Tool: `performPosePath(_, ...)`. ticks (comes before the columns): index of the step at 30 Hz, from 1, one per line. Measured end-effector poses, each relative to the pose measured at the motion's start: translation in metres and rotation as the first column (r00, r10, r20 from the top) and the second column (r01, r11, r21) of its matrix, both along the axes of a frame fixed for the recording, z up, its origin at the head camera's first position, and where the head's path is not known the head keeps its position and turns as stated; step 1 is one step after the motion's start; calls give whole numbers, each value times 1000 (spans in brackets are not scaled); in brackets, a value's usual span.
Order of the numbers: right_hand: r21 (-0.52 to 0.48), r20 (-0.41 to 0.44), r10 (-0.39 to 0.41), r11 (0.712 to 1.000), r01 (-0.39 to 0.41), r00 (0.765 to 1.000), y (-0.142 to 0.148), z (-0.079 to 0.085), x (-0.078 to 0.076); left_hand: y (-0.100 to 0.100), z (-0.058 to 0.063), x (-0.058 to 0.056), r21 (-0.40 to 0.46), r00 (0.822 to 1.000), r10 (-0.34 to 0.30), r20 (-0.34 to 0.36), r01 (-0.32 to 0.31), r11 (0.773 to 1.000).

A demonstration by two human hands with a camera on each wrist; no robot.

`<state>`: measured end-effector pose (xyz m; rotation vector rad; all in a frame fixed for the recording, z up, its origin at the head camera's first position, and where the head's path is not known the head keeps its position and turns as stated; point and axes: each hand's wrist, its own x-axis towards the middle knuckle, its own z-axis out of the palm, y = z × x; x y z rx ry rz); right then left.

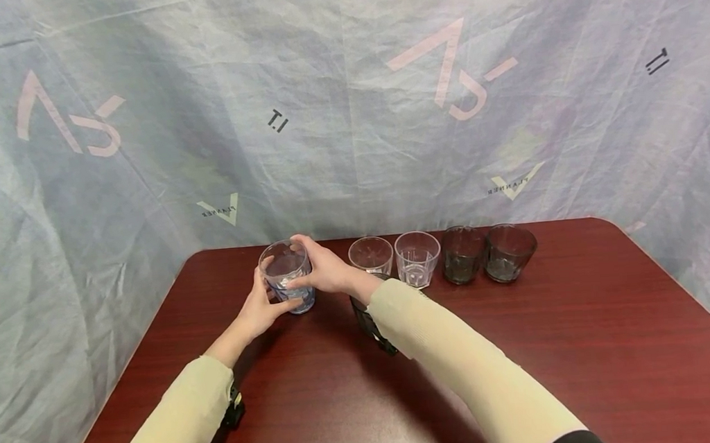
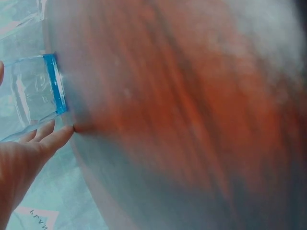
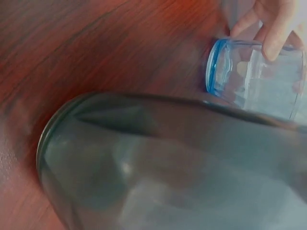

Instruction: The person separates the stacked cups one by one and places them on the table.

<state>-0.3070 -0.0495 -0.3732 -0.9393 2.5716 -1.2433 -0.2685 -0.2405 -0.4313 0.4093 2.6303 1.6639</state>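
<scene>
A clear drinking glass with a bluish base (image 1: 279,268) stands upright on the left part of the table. My left hand (image 1: 257,311) grips its lower left side, thumb in front. From the right, my right hand (image 1: 327,267) holds the upper part, thumb across the front. In the left wrist view, left fingers (image 2: 53,141) lie along the glass (image 2: 31,88), whose blue base shows. The right wrist view shows the same glass (image 3: 273,91) with my left hand on it; the right hand is not discernible there. Close in front is a dark grey glass (image 3: 139,163).
The dark glass (image 1: 362,313) stands partly hidden beneath my right wrist. At the table's (image 1: 590,342) back stand two clear glasses (image 1: 370,251) (image 1: 418,258) and two dark ones (image 1: 461,255) (image 1: 508,254). A printed cloth (image 1: 346,111) hangs behind the table.
</scene>
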Motion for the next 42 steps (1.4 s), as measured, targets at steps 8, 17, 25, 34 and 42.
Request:
performPosePath(8, -24, 22, -32, 999, 33, 999, 5, 7, 2, 11, 29, 19, 5, 1000, -10, 19, 10, 1000)
performPosePath(17, -160, 54, -70, 984, 78, 996, 15, 16, 6, 1, -1, 0, -8, 1000, -8, -29, 7, 1000)
performPosePath(25, -341, 98, -28, 938, 60, 995, 30, 25, 8, 0, -9, -2, -10, 999, 11, -35, -12, 1000)
performPosePath(34, -413, 47, -41, 909, 57, 998, 59, 45, 6, 1, -8, -1, 34, 997, 7, -76, -4, 999)
performPosePath(42, -425, 4, -85, 902, 79, 996, 95, 56, 10, 1, -8, 0, 23, 997, 12, -70, -11, 1000)
